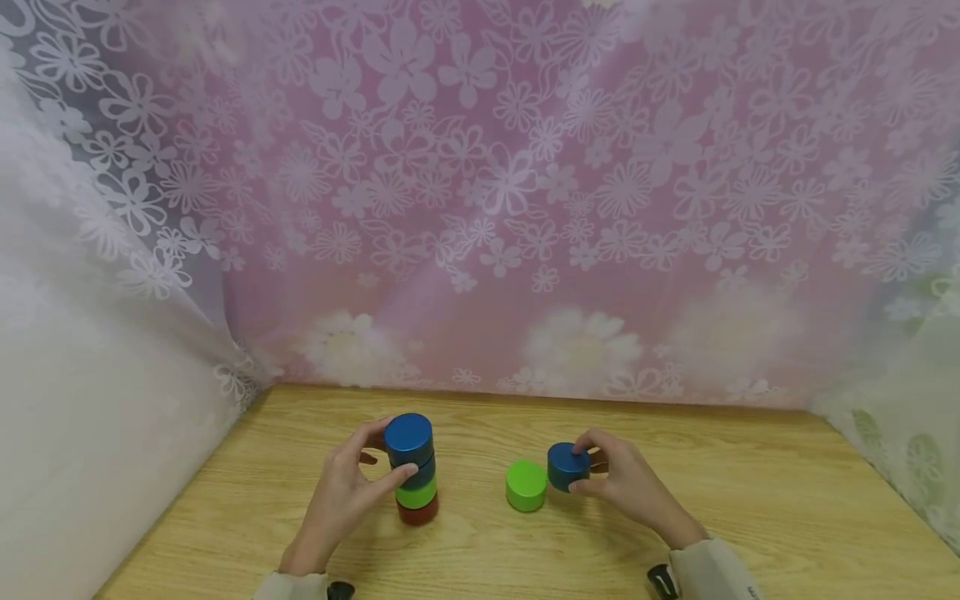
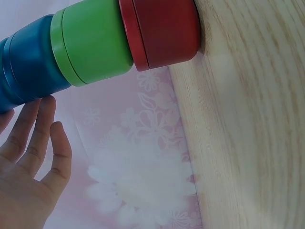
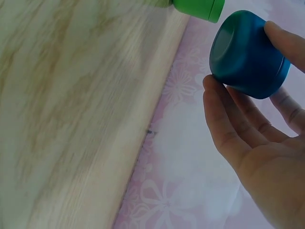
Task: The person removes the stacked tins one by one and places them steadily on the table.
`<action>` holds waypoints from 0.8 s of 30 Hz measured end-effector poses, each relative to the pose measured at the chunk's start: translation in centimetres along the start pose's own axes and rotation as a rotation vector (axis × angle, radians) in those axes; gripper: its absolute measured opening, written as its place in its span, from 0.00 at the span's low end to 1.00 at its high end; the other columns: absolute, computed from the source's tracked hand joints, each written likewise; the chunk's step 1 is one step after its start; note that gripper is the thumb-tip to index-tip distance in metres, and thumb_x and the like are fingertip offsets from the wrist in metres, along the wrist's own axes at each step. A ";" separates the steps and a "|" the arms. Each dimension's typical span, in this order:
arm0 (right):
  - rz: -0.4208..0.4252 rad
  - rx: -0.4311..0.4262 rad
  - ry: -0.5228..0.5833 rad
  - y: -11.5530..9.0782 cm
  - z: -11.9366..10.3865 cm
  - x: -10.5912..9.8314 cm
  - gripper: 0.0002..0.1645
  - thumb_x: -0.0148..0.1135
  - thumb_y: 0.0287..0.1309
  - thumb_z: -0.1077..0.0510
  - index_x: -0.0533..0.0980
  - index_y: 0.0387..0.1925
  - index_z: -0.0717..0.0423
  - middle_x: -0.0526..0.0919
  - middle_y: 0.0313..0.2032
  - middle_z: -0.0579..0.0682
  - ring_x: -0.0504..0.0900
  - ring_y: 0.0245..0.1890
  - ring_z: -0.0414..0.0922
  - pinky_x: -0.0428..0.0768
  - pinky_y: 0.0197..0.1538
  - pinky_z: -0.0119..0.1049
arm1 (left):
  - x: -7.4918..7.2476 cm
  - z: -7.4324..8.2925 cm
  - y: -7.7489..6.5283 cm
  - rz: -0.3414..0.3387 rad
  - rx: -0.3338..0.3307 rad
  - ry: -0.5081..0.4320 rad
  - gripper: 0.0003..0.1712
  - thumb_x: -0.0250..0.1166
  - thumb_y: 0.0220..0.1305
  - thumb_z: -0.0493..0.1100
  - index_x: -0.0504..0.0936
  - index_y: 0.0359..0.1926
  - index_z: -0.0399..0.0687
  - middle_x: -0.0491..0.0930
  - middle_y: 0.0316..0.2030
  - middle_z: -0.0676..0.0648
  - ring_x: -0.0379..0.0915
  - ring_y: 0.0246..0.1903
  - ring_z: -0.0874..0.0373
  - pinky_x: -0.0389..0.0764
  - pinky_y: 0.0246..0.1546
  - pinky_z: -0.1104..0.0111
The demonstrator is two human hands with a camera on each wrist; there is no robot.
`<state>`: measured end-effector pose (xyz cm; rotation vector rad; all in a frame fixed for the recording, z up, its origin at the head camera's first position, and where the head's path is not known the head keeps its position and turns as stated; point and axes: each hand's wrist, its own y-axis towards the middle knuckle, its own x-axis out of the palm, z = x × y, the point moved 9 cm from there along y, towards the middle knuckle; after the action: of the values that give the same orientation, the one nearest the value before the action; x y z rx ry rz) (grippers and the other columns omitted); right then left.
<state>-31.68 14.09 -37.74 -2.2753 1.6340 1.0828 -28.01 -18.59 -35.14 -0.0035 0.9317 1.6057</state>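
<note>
A stack of small round lidded tins stands left of centre in the head view: a red tin at the bottom, a green tin on it, then a lower blue tin and a top blue tin. My left hand grips the blue part of the stack, thumb in front and fingers behind. To the right, my right hand pinches a separate blue tin between thumb and fingers. The right wrist view shows this blue tin held off the table, its base visible.
A loose green tin stands on the wooden table, just left of the held blue tin. Behind the table hangs a pink flowered curtain. Pale cloth closes off the left side, and more cloth hangs at the right.
</note>
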 end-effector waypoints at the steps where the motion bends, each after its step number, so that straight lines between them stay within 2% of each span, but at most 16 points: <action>1: -0.002 0.003 0.000 0.0 0.1 0.0 0.21 0.78 0.51 0.65 0.76 0.44 0.60 0.81 0.45 0.55 0.85 0.41 0.52 0.84 0.46 0.50 | 0.0 0.0 0.0 0.000 0.001 0.000 0.32 0.80 0.53 0.39 0.79 0.59 0.42 0.84 0.44 0.51 0.79 0.41 0.56 0.81 0.37 0.60; 6: -0.020 0.014 0.003 -0.1 0.6 0.1 0.22 0.79 0.50 0.65 0.76 0.43 0.60 0.81 0.44 0.55 0.85 0.40 0.52 0.84 0.44 0.49 | 0.0 0.0 0.0 0.000 -0.003 -0.002 0.32 0.80 0.53 0.38 0.79 0.59 0.41 0.84 0.44 0.51 0.79 0.41 0.56 0.80 0.37 0.62; 15: -0.091 0.091 0.009 -0.1 2.0 0.8 0.22 0.79 0.50 0.64 0.75 0.42 0.58 0.80 0.43 0.54 0.83 0.39 0.48 0.82 0.40 0.39 | 0.0 0.0 0.1 0.001 -0.008 -0.004 0.32 0.80 0.53 0.38 0.79 0.59 0.40 0.85 0.45 0.50 0.79 0.41 0.55 0.80 0.38 0.62; 24: -0.146 0.096 -0.030 -0.2 2.7 1.7 0.22 0.80 0.48 0.64 0.75 0.41 0.58 0.81 0.44 0.55 0.81 0.36 0.47 0.81 0.37 0.37 | -0.1 0.0 0.0 0.006 0.005 -0.003 0.32 0.80 0.53 0.38 0.79 0.59 0.40 0.85 0.44 0.50 0.79 0.41 0.56 0.80 0.37 0.62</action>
<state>-32.54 14.15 -40.84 -2.2645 1.4507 0.9780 -27.99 -18.64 -35.14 0.0058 0.9346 1.6087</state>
